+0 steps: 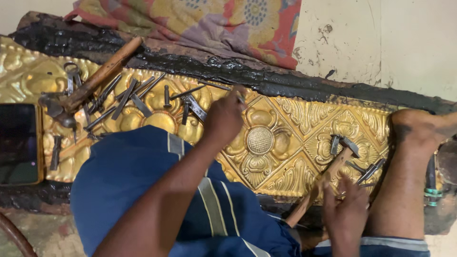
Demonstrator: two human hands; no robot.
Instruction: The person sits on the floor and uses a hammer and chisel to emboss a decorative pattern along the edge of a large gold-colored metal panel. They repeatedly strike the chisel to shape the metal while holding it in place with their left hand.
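Two hands work over the embossed golden metal sheet (pixel 285 157). Left hand (pixel 224 119) sits above the sheet's round flower boss, fingers pinched together on a thin steel punch (pixel 239 93). Right hand (pixel 346 209), at the sheet's lower edge, lies loosely open on a wooden-handled hammer (pixel 328 173). Loose punches (pixel 128 100) lie on the sheet's left part.

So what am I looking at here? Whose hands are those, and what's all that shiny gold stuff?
A camera on a person's head looks down at their own two bare hands. The gold sheet is metal pressed with flower patterns, lying on a black bed. The left hand pinches a small metal punch against the sheet. The right hand touches a wooden-handled hammer lying there. More punches and a second hammer rest on the left, beside a dark phone.
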